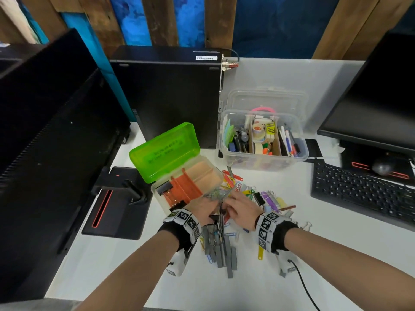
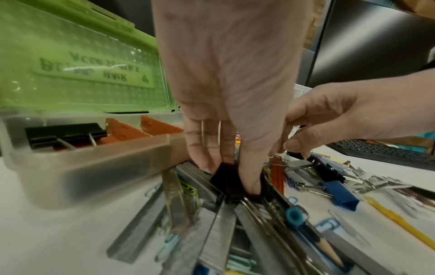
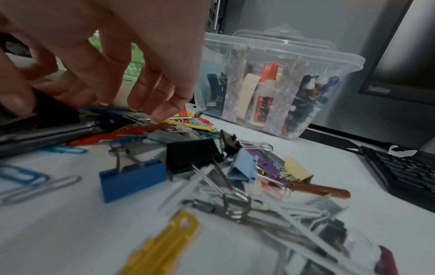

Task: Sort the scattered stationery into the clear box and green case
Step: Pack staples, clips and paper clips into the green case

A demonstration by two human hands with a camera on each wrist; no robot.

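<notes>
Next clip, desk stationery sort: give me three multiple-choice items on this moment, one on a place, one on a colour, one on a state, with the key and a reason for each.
1. Where does the green case stand relative to the clear box?
A. To its left
B. To its right
C. Inside it

2. What colour is the binder clip that the left hand pinches?
A. Yellow
B. Black
C. Blue

3. What state is the green case's lid in?
A. Shut
B. Taken off
C. Raised open

Key:
1 A, the head view shows the case left of the box.
2 B, the left wrist view shows fingertips on a black clip.
3 C, the lid stands up behind the tray.
</notes>
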